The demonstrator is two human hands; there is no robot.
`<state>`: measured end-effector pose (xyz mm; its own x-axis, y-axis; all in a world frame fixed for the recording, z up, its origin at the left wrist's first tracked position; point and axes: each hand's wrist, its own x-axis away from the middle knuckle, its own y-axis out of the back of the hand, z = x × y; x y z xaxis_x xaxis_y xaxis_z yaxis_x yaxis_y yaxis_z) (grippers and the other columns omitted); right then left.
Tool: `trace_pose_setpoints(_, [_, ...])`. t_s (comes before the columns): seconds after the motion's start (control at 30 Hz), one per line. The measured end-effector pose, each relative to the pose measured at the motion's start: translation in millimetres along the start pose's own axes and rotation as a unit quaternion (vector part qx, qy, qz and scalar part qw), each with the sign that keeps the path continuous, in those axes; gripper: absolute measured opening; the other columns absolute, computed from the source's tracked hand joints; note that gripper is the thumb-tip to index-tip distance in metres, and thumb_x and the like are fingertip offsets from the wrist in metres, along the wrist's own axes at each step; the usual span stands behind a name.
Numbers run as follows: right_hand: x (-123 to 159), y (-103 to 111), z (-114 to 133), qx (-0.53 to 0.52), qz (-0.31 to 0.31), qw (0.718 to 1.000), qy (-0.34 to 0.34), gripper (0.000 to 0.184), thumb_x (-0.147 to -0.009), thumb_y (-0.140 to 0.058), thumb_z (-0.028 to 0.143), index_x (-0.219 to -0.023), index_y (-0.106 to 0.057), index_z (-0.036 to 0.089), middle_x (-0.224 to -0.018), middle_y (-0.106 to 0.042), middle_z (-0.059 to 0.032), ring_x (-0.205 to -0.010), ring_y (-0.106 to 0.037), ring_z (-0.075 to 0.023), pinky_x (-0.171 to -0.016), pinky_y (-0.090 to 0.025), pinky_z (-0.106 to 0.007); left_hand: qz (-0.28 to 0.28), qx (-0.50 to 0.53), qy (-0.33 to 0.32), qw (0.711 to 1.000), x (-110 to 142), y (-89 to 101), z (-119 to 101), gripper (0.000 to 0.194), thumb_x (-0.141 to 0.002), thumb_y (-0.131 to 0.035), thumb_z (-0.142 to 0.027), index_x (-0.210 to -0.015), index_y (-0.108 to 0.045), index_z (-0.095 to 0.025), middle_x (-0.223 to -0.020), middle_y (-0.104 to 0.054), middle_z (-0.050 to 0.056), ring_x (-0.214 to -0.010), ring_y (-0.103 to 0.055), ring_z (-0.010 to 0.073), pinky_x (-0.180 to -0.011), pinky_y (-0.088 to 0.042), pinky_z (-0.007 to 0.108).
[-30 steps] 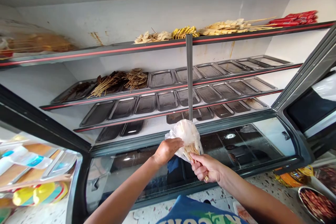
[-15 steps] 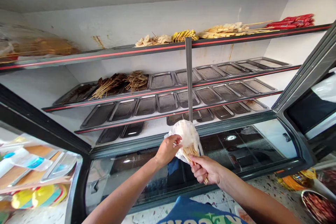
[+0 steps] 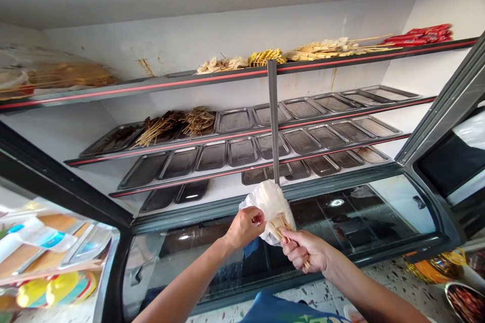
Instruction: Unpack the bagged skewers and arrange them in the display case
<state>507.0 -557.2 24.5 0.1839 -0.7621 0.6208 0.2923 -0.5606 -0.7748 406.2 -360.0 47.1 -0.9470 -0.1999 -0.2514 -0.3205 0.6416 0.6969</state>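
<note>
In front of an open display case, my right hand is closed round the lower ends of a bundle of wooden skewers. A thin clear plastic bag covers the skewers' upper ends. My left hand pinches the bag's left edge, fingers closed on the plastic. Both hands are close together, just below the case's vertical metal divider.
Tiered shelves hold rows of empty metal trays. Dark skewers lie on the left trays; pale, yellow and red skewers line the top shelf. The raised glass door frame stands right. Bottles sit lower left, a bowl lower right.
Both hands with the bagged skewers have dropped slightly lower in view as the camera tilted up. My left hand's fingers have shifted on the bag's edge.
</note>
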Motion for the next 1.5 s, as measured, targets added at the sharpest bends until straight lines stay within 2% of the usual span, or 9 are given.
trace_pose_setpoints(0.17, [1,11,0,-0.047,0.035,0.998,-0.037,0.048,-0.106,-0.037,0.045,-0.073,-0.050,0.012,-0.049,-0.038,0.0098,-0.030,-0.027,0.0021,-0.032,-0.013,-0.008,-0.011,0.088,0.011,0.996,16,1.6,0,0.003,-0.066,-0.056,-0.015,-0.064,-0.056,-0.018,-0.063,-0.056,-0.002,-0.058,-0.048,0.0101,-0.058,-0.039,0.022])
trace_pose_setpoints(0.4, [-13,13,-3,-0.077,0.055,0.995,-0.043,0.045,-0.105,-0.040,0.044,-0.074,-0.051,0.013,-0.048,-0.035,0.0110,-0.031,-0.029,0.0015,-0.033,-0.016,-0.008,-0.204,0.242,0.202,0.927,3,-14.1,-3,0.008,-0.058,-0.066,-0.021,-0.062,-0.061,-0.016,-0.060,-0.059,-0.001,-0.057,-0.050,0.0101,-0.056,-0.038,0.022])
trace_pose_setpoints(0.47, [-16,14,0,-0.090,0.057,0.994,-0.036,0.043,-0.104,-0.044,0.043,-0.074,-0.051,0.013,-0.047,-0.033,0.0122,-0.030,-0.027,0.0018,-0.034,-0.015,-0.009,-0.202,0.367,0.214,0.882,-1,-14.9,-9,0.015,-0.055,-0.072,-0.021,-0.065,-0.063,-0.016,-0.060,-0.059,-0.002,-0.054,-0.046,0.0074,-0.054,-0.035,0.021])
trace_pose_setpoints(0.57, [-14,13,3,-0.103,0.073,0.992,-0.032,0.041,-0.103,-0.049,0.041,-0.073,-0.050,0.012,-0.048,-0.032,0.0132,-0.031,-0.025,0.0036,-0.034,-0.014,-0.008,-0.151,0.571,0.256,0.765,1,-11.6,-16,0.033,-0.050,-0.084,-0.024,-0.078,-0.068,-0.015,-0.060,-0.055,-0.006,-0.048,-0.037,0.0030,-0.049,-0.031,0.018])
trace_pose_setpoints(0.67, [-8,6,1,-0.090,0.087,0.991,-0.039,0.039,-0.101,-0.053,0.040,-0.075,-0.051,0.011,-0.049,-0.032,0.0133,-0.032,-0.027,0.0041,-0.035,-0.014,-0.007,-0.135,0.634,0.313,0.694,8,-7.3,-18,0.048,-0.047,-0.092,-0.026,-0.089,-0.073,-0.016,-0.060,-0.055,-0.006,-0.046,-0.037,0.0019,-0.047,-0.032,0.017])
trace_pose_setpoints(0.77, [-2,-2,-5,-0.070,0.082,0.993,-0.042,0.038,-0.100,-0.055,0.040,-0.077,-0.052,0.010,-0.050,-0.033,0.0128,-0.033,-0.029,0.0039,-0.035,-0.015,-0.008,-0.105,0.608,0.305,0.726,18,-6.1,-16,0.050,-0.051,-0.093,-0.036,-0.092,-0.075,-0.014,-0.072,-0.066,0.001,-0.053,-0.050,0.0069,-0.050,-0.038,0.020])
trace_pose_setpoints(1.1, [-4,-21,-8,-0.031,-0.004,0.999,-0.012,0.042,-0.103,-0.047,0.041,-0.071,-0.048,0.014,-0.050,-0.031,0.0119,-0.032,-0.025,0.0020,-0.034,-0.015,-0.010,-0.125,0.236,0.179,0.947,35,-18.4,-13,0.034,-0.073,-0.069,-0.028,-0.104,-0.071,-0.014,-0.066,-0.057,-0.004,-0.057,-0.042,0.0091,-0.059,-0.035,0.024])
trace_pose_setpoints(1.2, [-6,-18,-6,-0.025,0.012,0.999,-0.022,0.041,-0.102,-0.049,0.041,-0.072,-0.049,0.014,-0.050,-0.030,0.0122,-0.033,-0.024,0.0019,-0.034,-0.016,-0.010,-0.114,0.201,0.169,0.958,37,-15.2,-14,0.028,-0.076,-0.065,-0.027,-0.101,-0.065,-0.015,-0.062,-0.050,-0.006,-0.053,-0.035,0.0082,-0.055,-0.030,0.024])
trace_pose_setpoints(1.5, [-8,-15,-9,-0.024,0.048,0.997,-0.050,0.038,-0.102,-0.051,0.038,-0.074,-0.050,0.013,-0.051,-0.026,0.0132,-0.034,-0.020,0.0029,-0.034,-0.013,-0.009,-0.096,0.372,0.140,0.913,53,-7.7,-4,0.040,-0.076,-0.076,-0.049,-0.092,-0.064,-0.014,-0.059,-0.042,-0.007,-0.055,-0.033,0.0079,-0.053,-0.027,0.023])
